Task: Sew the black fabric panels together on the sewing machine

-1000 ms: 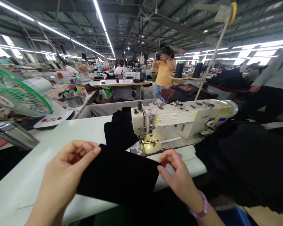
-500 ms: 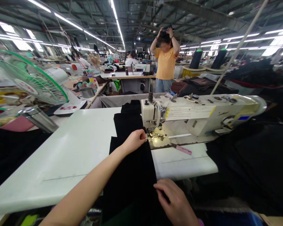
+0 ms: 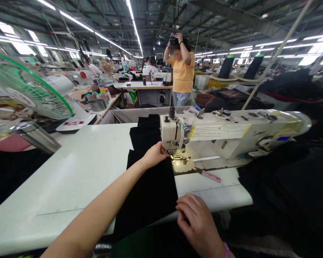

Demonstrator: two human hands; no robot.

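A length of black fabric (image 3: 150,193) runs over the white table and under the head of a sewing machine (image 3: 204,129). Close beside the needle and presser foot, my left hand (image 3: 154,154) has its fingers curled and pinched at the fabric's right edge; its fingertips are partly hidden. Lower down, near the table's front edge, my right hand (image 3: 199,220) pinches the same edge between thumb and fingers. Pink-handled thread snips (image 3: 210,176) and a white pen-like stick (image 3: 206,158) lie to the right of the needle.
On the left stand a green-rimmed fan (image 3: 34,86) and a steel flask (image 3: 36,136). Black cloth (image 3: 293,186) is heaped on the right. Thread cones (image 3: 226,67) stand behind the machine. A person in an orange shirt (image 3: 182,77) stands beyond it, hands raised to the head.
My left hand has come slightly closer to the needle. Below my hands, the fabric's near part has shifted and the table's front edge shows. The view has moved a little; the standing person has turned.
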